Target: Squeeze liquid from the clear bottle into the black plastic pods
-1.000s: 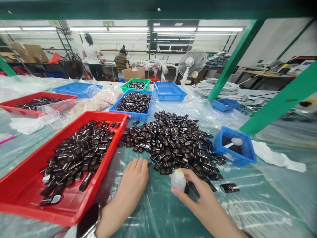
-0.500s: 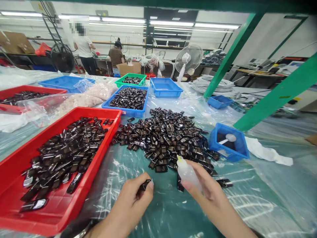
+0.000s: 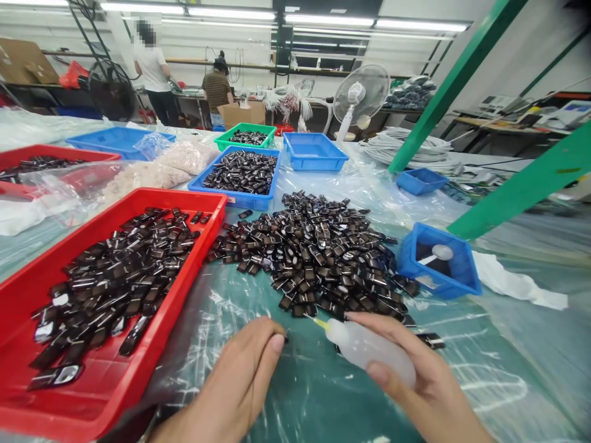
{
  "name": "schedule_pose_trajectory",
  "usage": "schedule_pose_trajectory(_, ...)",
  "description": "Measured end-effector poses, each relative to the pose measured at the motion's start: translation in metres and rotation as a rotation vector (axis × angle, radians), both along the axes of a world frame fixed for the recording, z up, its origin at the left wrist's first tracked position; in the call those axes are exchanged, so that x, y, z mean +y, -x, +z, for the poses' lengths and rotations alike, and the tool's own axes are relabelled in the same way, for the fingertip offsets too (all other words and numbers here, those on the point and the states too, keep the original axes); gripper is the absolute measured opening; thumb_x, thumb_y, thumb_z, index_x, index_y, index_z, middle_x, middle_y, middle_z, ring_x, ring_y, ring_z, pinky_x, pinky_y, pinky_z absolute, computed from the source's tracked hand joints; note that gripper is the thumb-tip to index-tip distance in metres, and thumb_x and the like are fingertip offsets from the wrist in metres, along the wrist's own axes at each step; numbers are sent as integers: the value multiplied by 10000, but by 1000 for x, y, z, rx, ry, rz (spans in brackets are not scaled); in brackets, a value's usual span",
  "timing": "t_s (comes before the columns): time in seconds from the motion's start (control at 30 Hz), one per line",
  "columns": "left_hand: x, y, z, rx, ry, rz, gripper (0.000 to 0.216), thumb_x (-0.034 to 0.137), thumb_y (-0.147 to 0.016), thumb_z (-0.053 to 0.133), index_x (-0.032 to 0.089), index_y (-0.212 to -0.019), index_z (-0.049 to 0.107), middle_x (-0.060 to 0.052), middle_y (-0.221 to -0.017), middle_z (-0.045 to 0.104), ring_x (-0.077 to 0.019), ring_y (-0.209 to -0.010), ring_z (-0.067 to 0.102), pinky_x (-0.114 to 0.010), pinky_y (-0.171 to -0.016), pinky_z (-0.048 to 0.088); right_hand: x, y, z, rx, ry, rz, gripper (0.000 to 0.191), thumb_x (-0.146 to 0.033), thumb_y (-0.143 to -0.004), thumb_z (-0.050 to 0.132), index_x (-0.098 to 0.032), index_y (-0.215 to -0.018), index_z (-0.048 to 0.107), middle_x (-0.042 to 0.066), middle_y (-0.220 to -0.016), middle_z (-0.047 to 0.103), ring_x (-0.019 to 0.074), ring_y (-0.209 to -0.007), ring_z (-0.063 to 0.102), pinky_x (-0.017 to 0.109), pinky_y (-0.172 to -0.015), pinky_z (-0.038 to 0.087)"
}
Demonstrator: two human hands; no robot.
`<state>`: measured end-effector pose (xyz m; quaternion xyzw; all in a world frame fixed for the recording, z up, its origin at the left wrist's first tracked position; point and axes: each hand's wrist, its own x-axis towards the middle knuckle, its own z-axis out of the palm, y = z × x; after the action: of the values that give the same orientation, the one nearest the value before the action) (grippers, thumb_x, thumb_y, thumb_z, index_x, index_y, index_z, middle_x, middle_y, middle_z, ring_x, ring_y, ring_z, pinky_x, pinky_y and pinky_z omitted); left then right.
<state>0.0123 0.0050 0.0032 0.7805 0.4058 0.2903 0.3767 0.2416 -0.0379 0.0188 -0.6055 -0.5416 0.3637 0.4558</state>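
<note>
Left hand [image 3: 235,384]: near centre; fingers pinched shut on a small dark part [image 3: 285,337]; only a sliver of it is shown at the fingertips
Right hand [image 3: 429,387]: near right; wrapped shut round a squeeze bottle [image 3: 369,351]; bottle laid almost flat, yellow nozzle pointed left, just beside the dark part
Red tray [image 3: 184,289]: left; loaded with dark parts
Loose pile [image 3: 314,252]: heaped on the table film just beyond both hands
Small blue bin [image 3: 446,288]: right of the pile; white scoop held inside
Far: blue tray [image 3: 235,198] filled with parts; green tray [image 3: 231,146] behind it
</note>
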Motion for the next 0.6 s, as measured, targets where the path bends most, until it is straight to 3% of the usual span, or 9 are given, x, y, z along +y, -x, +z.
schedule_pose_trajectory(0.17, -2, 2, -2, -188, -35, 49, 188, 221, -1008, 332, 270, -1111, 481, -26, -1009, 561, -173, -941, 549, -284, -816, 414, -7, 4, 3, -55, -85, -84, 211, -390, -670, 767, -352, -872, 722, 3, -832, 727, 192, -622, 660, 252, -522, 538)
schedule_pose_trajectory(0.37, -5, 3, -2, -214, -69, 52, 195, 331, -1026, 338, 295, -1161, 473, -10, -1047, 548, -163, -980, 533, -266, -846, 402, -6, 4, 4, -133, -182, -52, 222, -274, -659, 750, -357, -864, 732, -47, -797, 746, 149, -578, 667, 187, -491, 516)
schedule_pose_trajectory(0.6, -9, 3, 0, -195, -76, 35, 212, 335, -1026, 332, 270, -1173, 471, -33, -1058, 529, -178, -988, 522, -298, -864, 406, -6, 5, 6, -125, -171, -13, 300, -202, -645, 731, -381, -886, 727, -71, -782, 743, 141, -555, 666, 178, -471, 514)
